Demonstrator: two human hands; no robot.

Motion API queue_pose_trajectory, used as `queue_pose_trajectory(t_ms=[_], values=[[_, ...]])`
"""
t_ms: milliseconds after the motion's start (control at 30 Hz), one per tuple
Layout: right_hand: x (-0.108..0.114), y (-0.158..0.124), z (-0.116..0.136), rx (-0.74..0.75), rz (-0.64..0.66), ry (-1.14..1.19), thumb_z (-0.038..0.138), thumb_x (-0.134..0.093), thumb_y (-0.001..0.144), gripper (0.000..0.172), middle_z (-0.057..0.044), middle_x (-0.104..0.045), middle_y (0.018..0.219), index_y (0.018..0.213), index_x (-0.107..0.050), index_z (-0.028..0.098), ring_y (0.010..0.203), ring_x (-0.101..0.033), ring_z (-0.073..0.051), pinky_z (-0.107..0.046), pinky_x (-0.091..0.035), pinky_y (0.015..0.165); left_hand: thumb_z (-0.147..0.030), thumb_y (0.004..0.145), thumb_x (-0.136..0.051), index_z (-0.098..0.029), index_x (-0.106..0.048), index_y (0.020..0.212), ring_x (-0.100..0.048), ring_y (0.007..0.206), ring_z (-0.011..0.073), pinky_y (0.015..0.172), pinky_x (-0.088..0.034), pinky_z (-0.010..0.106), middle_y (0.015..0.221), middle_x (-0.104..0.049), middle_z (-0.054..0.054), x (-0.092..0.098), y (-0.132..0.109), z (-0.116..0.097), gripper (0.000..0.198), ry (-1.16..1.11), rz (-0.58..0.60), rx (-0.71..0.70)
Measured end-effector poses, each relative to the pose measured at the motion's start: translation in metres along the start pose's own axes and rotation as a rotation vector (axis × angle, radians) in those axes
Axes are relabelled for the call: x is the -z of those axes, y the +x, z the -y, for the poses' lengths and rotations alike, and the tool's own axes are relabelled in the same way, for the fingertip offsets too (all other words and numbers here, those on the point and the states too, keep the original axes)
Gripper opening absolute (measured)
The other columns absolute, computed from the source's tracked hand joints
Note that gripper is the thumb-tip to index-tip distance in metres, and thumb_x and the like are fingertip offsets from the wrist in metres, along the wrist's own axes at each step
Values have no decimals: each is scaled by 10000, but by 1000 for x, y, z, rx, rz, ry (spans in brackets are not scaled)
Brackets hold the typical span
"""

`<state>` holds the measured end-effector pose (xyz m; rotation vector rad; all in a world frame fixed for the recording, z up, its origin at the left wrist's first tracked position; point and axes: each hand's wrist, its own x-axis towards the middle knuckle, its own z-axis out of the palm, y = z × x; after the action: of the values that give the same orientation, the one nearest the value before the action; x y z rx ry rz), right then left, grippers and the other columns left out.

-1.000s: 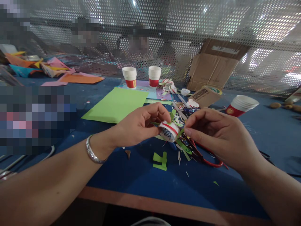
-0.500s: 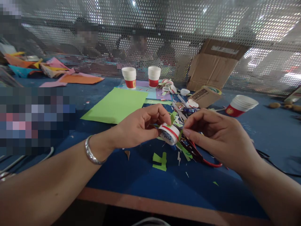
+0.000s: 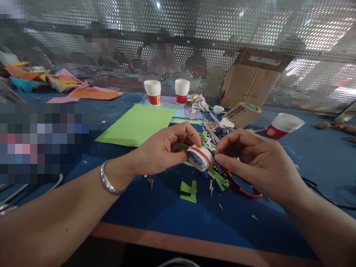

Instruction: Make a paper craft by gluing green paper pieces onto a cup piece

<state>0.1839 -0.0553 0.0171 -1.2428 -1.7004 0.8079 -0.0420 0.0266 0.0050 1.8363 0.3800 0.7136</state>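
My left hand [image 3: 172, 148] pinches a cut-off paper cup bottom [image 3: 198, 157], white with a red stripe and a blue drawing on its round face. A bit of green paper shows on its upper side by my left fingertips. Close against the cup piece's right edge, my right hand [image 3: 247, 159] has thumb and forefinger pinched together on a small green paper strip, mostly hidden by the fingertips. Beneath and behind the hands lie green and white paper scraps [image 3: 218, 178] and red-handled scissors [image 3: 250, 193]. A green cut-out [image 3: 189, 191] lies nearer to me.
A green paper sheet [image 3: 139, 126] lies left of centre. Two stacks of paper cups [image 3: 152, 92] stand behind it, beside several cut cup pieces [image 3: 203, 105]. Another cup stack [image 3: 285, 126] tilts at right. A cardboard box [image 3: 250, 81] leans on the perforated screen. Folded coloured papers [image 3: 94, 92] lie back left.
My right fingertips have shifted slightly left, closer against the cup piece's edge, and less of the green strip shows there. The left hand keeps its hold, almost still.
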Motion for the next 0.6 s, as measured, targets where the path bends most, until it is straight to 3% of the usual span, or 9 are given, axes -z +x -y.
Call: queue_pose_trajectory(t_ms=[233,600], values=[[-1,1,3,13,-31,-27,219,-770,842,98,24,-646,742,849,-673,203,632,-584,-90,-191,-487,566,-29,853,-644,-177,-561,976,-583,844,86,708,-477,202,932,-601,-20,1,0,0,209,9,-11,12],[-1,1,2,-11,-56,88,298,-870,756,220,12,-679,782,859,-701,201,669,-603,-108,-205,-504,591,-51,852,-659,-174,-561,971,-580,855,91,716,-481,207,937,-600,-14,0,1,2,198,1,-16,23]])
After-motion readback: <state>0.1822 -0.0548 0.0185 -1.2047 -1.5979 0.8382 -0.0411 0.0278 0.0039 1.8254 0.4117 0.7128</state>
